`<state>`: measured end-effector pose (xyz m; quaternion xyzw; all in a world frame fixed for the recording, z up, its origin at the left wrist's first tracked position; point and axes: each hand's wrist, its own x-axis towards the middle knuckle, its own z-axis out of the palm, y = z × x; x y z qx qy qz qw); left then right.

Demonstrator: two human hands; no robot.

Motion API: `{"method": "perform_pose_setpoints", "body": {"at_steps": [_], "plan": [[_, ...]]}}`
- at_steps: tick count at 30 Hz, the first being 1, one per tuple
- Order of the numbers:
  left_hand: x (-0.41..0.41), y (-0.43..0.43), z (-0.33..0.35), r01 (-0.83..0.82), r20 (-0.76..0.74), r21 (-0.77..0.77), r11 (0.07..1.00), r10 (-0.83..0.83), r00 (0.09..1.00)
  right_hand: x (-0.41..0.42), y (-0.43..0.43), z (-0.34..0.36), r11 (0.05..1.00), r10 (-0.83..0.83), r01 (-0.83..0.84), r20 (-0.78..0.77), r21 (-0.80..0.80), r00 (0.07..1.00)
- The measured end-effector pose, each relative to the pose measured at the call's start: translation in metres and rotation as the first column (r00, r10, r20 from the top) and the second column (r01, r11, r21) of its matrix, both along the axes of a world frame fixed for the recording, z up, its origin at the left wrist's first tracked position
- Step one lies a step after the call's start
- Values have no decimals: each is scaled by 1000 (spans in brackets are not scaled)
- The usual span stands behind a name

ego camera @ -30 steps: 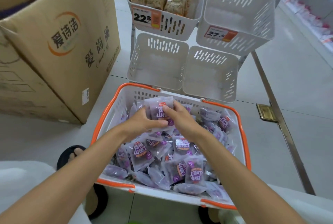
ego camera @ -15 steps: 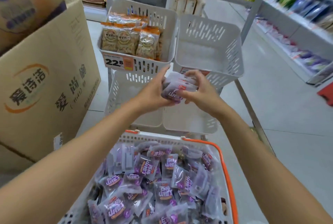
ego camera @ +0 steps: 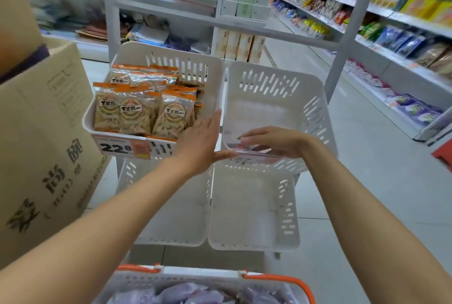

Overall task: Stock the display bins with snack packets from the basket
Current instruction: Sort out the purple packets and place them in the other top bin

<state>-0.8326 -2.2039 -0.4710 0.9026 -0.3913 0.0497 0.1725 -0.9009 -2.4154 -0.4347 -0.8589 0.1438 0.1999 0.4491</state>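
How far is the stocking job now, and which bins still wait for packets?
Done: only the upper left bin holds orange snack packets. In hand: the left hand and right hand are open at the front of the upper right bin; its floor looks bare, anything under the right hand is hidden. Left: the lower left bin and lower right bin look empty, and the basket holds many purple packets.

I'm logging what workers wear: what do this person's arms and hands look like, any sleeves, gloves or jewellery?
The left arm and right arm are bare to the frame edge, no sleeves showing. The left hand and right hand wear no gloves; no watch, bracelet or ring is visible.
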Motion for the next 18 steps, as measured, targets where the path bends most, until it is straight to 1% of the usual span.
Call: {"method": "perform_pose_setpoints", "body": {"at_steps": [1,2,4,5,7,8,9,10,11,13,14,15,16,17,18], "plan": [[0,-1,-3,-3,14,-10,1000,4,1000,3,-3,-2,999,9,-8,-10,40,1000],[0,-1,-4,-7,22,-18,1000,7,1000,6,-6,-5,1000,15,-15,17,23,1000],[0,-1,-6,-11,28,-30,1000,11,1000,10,-5,-10,996,32,-25,83,-84,996],[0,-1,-5,-11,25,-32,999,12,1000,11,-4,-12,995,35,-26,83,-101,996],[-2,0,-3,-10,3,-34,999,10,1000,8,0,-10,997,18,-13,62,-79,998],[-3,1,0,-7,-17,-43,999,7,1000,4,3,-7,996,5,3,82,-94,997],[-6,2,2,-5,-36,-63,998,2,999,0,8,-3,989,-16,37,143,-145,990],[-10,3,5,-1,-42,-95,995,-3,999,-6,14,0,974,-48,99,242,-206,969],[-15,6,8,3,-27,-134,991,-7,1000,-14,24,2,954,-85,182,364,-241,928],[-30,15,10,15,22,-220,975,-10,1000,-37,52,3,927,-142,313,580,-205,802],[-39,22,9,15,18,-253,967,-11,1000,-51,67,1,928,-167,339,645,-151,745],[-50,30,5,8,-10,-272,962,-12,1000,-66,82,-3,935,-192,342,679,-91,708],[-61,39,-1,-5,-56,-275,962,-11,998,-83,96,-9,945,-209,324,688,-39,695],[-74,51,-10,-22,-112,-258,966,-8,994,-100,110,-20,955,-214,296,670,-8,710],[-86,64,-21,-39,-169,-225,974,0,986,-116,122,-33,966,-205,260,623,3,755]]}}
